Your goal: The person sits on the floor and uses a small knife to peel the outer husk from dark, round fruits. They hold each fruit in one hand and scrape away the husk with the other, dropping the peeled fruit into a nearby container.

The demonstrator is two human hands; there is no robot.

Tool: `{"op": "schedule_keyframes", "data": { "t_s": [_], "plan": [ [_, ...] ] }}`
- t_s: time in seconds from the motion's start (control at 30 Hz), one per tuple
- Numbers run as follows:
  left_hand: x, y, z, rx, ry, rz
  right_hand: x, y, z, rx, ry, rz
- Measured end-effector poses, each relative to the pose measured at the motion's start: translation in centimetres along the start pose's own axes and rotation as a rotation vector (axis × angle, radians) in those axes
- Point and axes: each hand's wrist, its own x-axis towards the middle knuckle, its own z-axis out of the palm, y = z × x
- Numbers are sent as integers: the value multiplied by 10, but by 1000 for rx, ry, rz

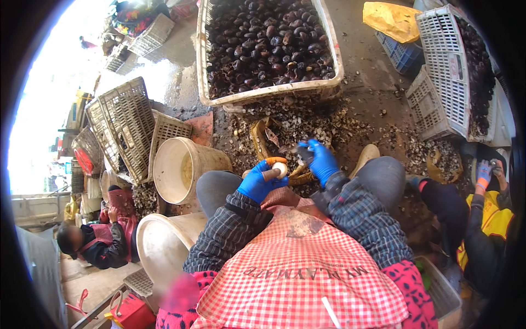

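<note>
My left hand (263, 181), in a blue glove with orange and brown finger covers, grips a small pale, peeled corm (280, 169) between thumb and fingers. To its right is my right hand (321, 159), also blue-gloved, closed around a dark tool (305, 154) whose shape is blurred. The two hands are apart. Under them a yellowish sack (259, 137) lies open with peelings (304, 127) in and around it. Beyond stands a white plastic crate (267, 91) full of dark, glossy corms (271, 45).
A tilted plastic bucket (193, 164) and a white tub (158, 238) are at my left, with stacked crates (123, 127) behind. More crates (446, 70) stand at the right. One person (111, 234) sits at the left, another (489, 218) at the right. Peelings litter the wet floor.
</note>
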Motion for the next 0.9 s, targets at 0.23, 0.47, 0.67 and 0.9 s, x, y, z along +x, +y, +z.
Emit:
{"op": "schedule_keyframes", "data": {
  "t_s": [0.23, 0.47, 0.67, 0.9],
  "plan": [
    [-4, -1, 2, 40, -17, 33, -4, -16, 1, 48, -204, -104],
    [-2, 0, -3, -377, -80, -94, -7, -19, -3, -109, -323, -268],
    [-10, 5, 12, -59, 45, 44, -3, -5, 1, 266, -147, 33],
    [-6, 4, 19, 81, 64, 122, -6, -20, 1, -111, 78, 110]
  ]
}}
